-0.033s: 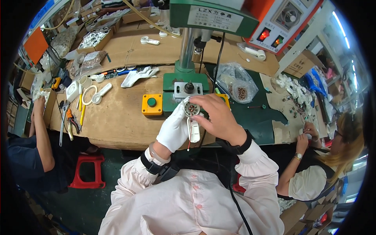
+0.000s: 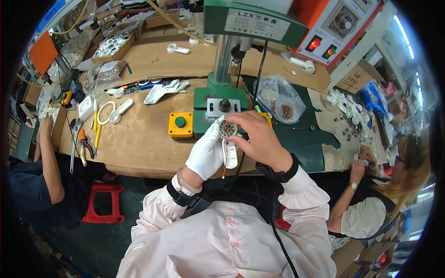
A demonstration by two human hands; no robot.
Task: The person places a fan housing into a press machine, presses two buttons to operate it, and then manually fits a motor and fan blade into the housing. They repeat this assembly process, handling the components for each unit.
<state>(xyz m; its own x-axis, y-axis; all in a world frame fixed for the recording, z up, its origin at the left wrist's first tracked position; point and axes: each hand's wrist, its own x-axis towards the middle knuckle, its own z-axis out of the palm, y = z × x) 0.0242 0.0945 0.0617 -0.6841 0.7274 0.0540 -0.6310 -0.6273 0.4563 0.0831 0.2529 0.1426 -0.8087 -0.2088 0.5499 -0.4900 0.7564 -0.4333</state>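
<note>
- Pliers [image 2: 85,142] with orange handles lie on the table [image 2: 139,143], at nine o'clock from the white casing [image 2: 227,129].
- A yellow box [image 2: 181,129] with a green button sits nearer, also toward nine o'clock.
- The left hand [image 2: 204,156], in a white glove, grasps the casing from its seven-to-nine-o'clock side.
- The casing is held above the table's near edge, with the green press [image 2: 224,85] at twelve o'clock. Its round head is open toward the camera, a pale rim around coppery and dark inner parts too small to make out. A white handle [image 2: 232,155] with long recesses points to six o'clock; a thin red and white wire [image 2: 225,163] hangs alongside.
- The right hand [image 2: 263,140] is bare and curved, fingertips and thumb bracketing the head from three o'clock; whether they grip it, I cannot tell.
- A clear bag [image 2: 278,95] containing small brown pieces lies at two o'clock.
</note>
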